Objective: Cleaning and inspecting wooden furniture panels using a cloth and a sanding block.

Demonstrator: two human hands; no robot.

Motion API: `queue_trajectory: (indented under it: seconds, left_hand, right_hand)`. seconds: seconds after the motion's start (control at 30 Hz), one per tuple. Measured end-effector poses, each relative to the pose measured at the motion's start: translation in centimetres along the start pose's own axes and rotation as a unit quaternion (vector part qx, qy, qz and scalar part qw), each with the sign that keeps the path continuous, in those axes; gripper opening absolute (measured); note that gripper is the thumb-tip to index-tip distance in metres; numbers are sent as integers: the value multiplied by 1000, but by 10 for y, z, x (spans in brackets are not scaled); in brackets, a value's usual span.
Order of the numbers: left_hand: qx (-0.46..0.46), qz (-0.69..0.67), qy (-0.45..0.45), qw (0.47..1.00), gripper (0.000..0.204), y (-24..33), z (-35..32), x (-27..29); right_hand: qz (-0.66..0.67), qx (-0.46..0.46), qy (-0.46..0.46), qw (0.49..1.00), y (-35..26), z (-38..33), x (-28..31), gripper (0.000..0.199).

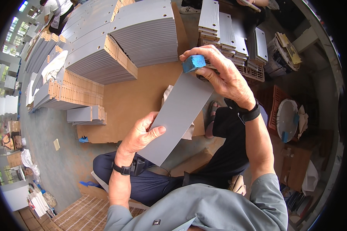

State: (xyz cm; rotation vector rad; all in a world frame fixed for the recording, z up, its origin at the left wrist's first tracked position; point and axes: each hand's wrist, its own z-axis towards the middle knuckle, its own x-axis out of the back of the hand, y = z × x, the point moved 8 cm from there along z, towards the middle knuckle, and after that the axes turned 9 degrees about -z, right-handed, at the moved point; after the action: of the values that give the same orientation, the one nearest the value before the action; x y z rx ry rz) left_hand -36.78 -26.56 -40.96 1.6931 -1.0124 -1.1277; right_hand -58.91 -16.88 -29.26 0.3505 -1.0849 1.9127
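A flat grey board [177,111] is held tilted over my lap, its far end pointing up and to the right. My left hand [140,133] is closed on the board's left edge, thumb lying on the upper face. In my right hand [223,73] a blue sanding block [193,63] is pinched between fingers and thumb, right at the board's far end. Whether the block touches that end edge I cannot tell. The fingers of my left hand under the board are hidden.
Tall stacks of grey boards [144,34] stand on a brown sheet [142,77] ahead and left. More drilled grey boards [227,32] are piled on a crate at far right. A round white-topped tub [287,119] is at right. Another person [58,13] works at far left.
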Motion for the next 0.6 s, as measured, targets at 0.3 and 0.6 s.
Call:
queue_trajectory:
  seconds: [0.3,0.6]
  left_hand:
    - [2,-15,4,1000,51,1,-1,0]
    - [3,-11,0,1000,53,2,-1,1]
  right_hand:
    - [35,-35,6,999,3,-2,1,36]
    - [13,-36,-2,999,6,-2,-2,36]
